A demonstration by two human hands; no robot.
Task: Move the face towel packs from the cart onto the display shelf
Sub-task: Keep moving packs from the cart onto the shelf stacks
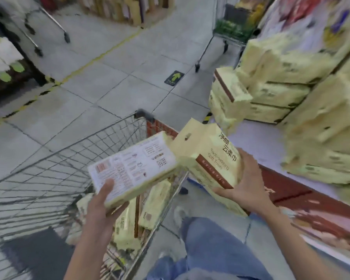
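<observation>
I am holding one face towel pack in each hand, both lifted clear of the cart point(69, 158). My left hand point(101, 205) is gripping the near end of the printed-back pack point(133, 168), thumb lying on its white label side and fingers curled underneath. That pack is lying almost flat, hanging above the cart's right rim, its far end just beside the other pack.

My right hand point(247, 188) is clamping round the lower end of the yellow-front pack point(210, 156), palm under it and fingers wrapping over its right edge. This one is tilting, with its hang-hole flap pointing up and to the left, and it is hovering between the cart and the display shelf point(257, 138), over the shelf's near corner and not touching it.

More yellow loose packs point(154, 205) are lying inside the cart's basket, below my left hand. On the display shelf, stacked packs point(281, 77) are piling up in rows at the back and right, leaving a pale strip of shelf bare in front of them.

My jeans point(210, 249) are showing below, between cart and shelf. An arrow sticker point(174, 78) is sitting on the tiled floor point(109, 77) beyond the cart.
</observation>
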